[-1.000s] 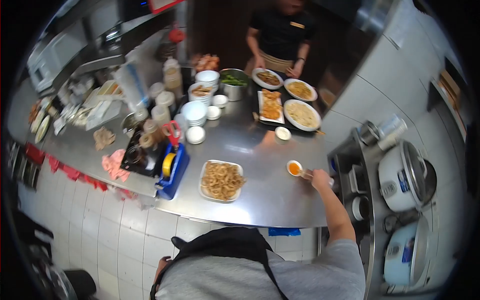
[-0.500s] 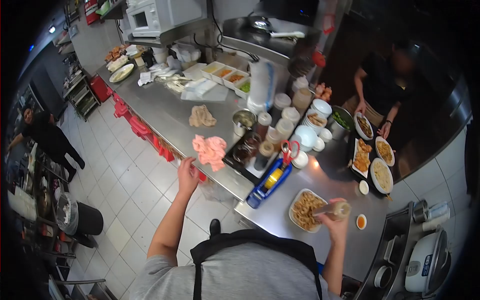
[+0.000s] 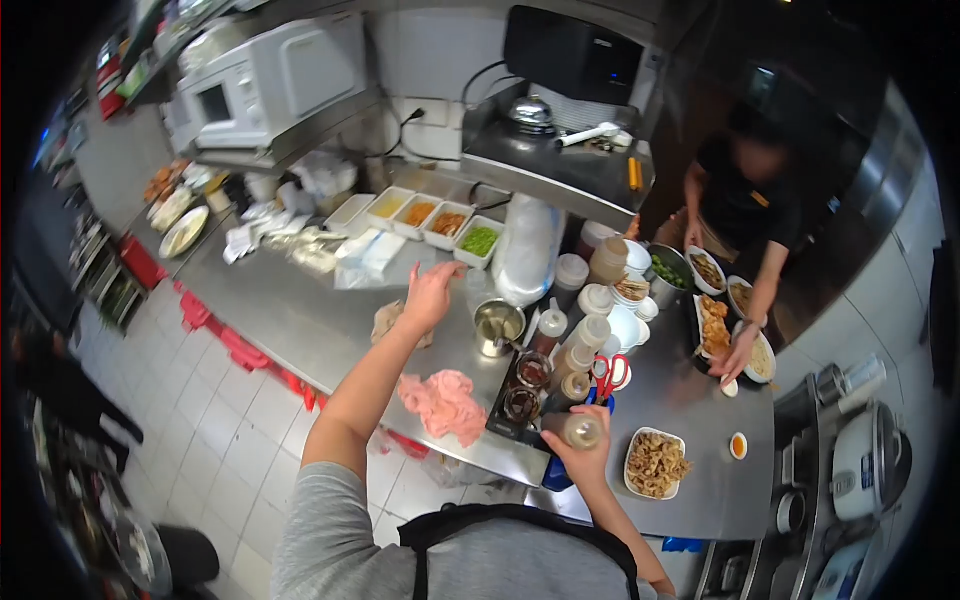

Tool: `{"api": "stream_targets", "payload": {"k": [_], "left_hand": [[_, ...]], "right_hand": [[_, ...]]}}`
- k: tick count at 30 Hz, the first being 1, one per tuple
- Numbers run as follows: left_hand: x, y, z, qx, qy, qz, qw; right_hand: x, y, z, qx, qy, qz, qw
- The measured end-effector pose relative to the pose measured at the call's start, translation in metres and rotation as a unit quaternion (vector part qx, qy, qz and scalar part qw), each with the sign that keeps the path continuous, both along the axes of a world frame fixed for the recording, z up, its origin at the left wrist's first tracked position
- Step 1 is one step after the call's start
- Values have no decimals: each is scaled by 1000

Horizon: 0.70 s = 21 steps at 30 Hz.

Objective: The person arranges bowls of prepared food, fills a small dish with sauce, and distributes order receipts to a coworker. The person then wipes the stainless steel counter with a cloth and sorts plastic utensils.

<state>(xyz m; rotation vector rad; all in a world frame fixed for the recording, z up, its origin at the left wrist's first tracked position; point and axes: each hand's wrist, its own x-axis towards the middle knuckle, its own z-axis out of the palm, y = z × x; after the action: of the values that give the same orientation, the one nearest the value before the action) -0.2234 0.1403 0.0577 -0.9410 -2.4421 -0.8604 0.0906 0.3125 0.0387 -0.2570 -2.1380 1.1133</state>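
My right hand is wrapped round a clear squeeze bottle, beside the row of sauce bottles. A white square bowl of brown fried pieces stands to the right of that hand. Above the counter, my left hand reaches out with its fingers apart and nothing in it. It is near a beige cloth and a steel pot. White containers of chopped toppings line the back. A crumpled pink cloth lies at the counter's front edge.
Red scissors stand by the bottles. A co-worker handles filled dishes across the counter, one hand near a small white cup. A small cup of orange sauce sits at right. A shelf overhangs the back.
My left hand has moved forward over the counter. My right hand has carried the squeeze bottle from above the bowl leftward to the sauce bottles. The co-worker's hand has reached towards the small cup.
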Motion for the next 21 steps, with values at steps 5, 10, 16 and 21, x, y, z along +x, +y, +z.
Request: {"api": "stream_targets", "payload": {"k": [5, 10, 16, 21], "left_hand": [[-97, 74, -28, -147, 73, -2, 986], [-158, 127, -41, -407, 6, 77, 910], [-237, 154, -116, -444, 56, 129, 885], [-190, 138, -75, -316, 195, 125, 920]], "right_hand": [[-10, -5, -8, 44, -93, -37, 994], [11, -4, -3, 47, -71, -83, 993], [97, 13, 4, 29, -101, -262, 959], [153, 32, -1, 27, -106, -352, 930]]}}
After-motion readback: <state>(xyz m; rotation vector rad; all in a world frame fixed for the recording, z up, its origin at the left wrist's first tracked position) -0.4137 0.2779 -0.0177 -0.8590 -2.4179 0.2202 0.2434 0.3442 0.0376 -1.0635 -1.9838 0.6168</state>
